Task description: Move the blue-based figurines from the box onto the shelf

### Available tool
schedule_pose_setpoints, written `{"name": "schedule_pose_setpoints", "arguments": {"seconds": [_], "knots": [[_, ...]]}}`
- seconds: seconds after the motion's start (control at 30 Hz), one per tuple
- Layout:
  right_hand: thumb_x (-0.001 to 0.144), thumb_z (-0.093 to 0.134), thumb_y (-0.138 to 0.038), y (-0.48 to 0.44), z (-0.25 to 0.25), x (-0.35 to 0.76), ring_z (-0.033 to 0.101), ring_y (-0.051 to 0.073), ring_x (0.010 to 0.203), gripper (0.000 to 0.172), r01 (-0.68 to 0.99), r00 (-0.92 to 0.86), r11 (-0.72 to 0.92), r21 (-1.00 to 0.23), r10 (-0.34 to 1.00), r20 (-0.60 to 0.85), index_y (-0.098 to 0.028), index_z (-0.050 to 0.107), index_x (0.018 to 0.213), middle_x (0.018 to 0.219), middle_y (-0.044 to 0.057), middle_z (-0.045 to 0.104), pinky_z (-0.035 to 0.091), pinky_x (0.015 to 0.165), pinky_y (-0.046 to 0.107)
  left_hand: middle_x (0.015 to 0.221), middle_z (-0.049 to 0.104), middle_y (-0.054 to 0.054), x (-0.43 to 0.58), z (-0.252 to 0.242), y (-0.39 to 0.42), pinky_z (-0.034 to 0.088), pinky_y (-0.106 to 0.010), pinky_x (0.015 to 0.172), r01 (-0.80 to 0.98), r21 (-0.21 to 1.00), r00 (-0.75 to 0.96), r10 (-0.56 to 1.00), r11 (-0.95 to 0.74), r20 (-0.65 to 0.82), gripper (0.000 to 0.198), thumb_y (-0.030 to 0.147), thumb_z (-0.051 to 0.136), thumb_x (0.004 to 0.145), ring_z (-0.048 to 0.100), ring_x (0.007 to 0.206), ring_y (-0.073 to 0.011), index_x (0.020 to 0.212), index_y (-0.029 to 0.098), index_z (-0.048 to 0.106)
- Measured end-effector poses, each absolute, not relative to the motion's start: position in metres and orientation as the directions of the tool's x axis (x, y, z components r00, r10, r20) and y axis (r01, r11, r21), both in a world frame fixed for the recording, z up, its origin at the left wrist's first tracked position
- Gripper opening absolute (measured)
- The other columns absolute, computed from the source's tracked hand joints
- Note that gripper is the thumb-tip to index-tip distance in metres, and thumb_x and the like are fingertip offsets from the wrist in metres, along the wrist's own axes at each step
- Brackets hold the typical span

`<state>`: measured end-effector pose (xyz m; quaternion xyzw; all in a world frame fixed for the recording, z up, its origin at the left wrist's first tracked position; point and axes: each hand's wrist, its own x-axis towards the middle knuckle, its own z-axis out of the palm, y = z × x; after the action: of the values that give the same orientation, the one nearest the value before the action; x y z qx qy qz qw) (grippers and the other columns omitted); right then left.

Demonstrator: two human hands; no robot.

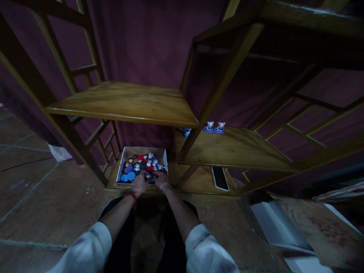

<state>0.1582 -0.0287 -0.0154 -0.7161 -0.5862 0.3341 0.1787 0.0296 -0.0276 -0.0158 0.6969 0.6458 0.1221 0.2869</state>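
Observation:
A shallow white cardboard box (pixel 166 159) sits on the bottom shelf, filled with several small cartoon figurines (pixel 137 166) on round blue, purple, red and black bases. Both of my hands reach over its front edge. My left hand (pixel 140 184), with a red bead bracelet at the wrist, has its fingers curled in at a small dark figurine (pixel 148 176). From the other side my right hand (pixel 160 179), wearing a silvery bracelet, closes its fingers at the same figurine. My fingertips are partly hidden among the figurines.
Two figurines (pixel 214 127) on purple bases stand on the right middle shelf (pixel 241 148), and a bluish one (pixel 187 132) is half hidden behind the upright. A phone-like dark panel with a white rim (pixel 220 178) lies below. Cardboard packaging (pixel 284 227) is on the floor at right.

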Motion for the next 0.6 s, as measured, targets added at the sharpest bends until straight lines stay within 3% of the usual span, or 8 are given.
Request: {"name": "schedule_pose_setpoints", "arguments": {"seconds": [0.27, 0.6], "knots": [[0.073, 0.046, -0.018, -0.020, -0.030, 0.158, 0.057, 0.013, 0.095, 0.030, 0.755, 0.089, -0.261, -0.602, 0.950, -0.300, -0.025, 0.062, 0.097, 0.104, -0.001, 0.063, 0.041, 0.084, 0.021, 0.085, 0.063, -0.005, 0.025, -0.019, -0.030, 0.039, -0.022, 0.067, 0.769, 0.639, 0.150, 0.967, 0.017, -0.206, 0.028, 0.019, 0.051, 0.074, 0.058, 0.079, -0.0143, 0.101, 0.017, 0.045], [0.073, 0.047, -0.018, -0.018, -0.030, 0.158, 0.058, 0.013, 0.089, 0.028, 0.722, 0.125, -0.304, -0.621, 0.941, -0.316, -0.023, 0.061, 0.097, 0.100, 0.001, 0.063, 0.043, 0.080, 0.022, 0.090, 0.062, -0.010, 0.024, -0.019, -0.030, 0.039, -0.023, 0.072, 0.753, 0.641, -0.020, 0.978, 0.151, -0.208, 0.030, 0.017, 0.048, 0.076, 0.058, 0.087, -0.0169, 0.105, 0.013, 0.046]]}}
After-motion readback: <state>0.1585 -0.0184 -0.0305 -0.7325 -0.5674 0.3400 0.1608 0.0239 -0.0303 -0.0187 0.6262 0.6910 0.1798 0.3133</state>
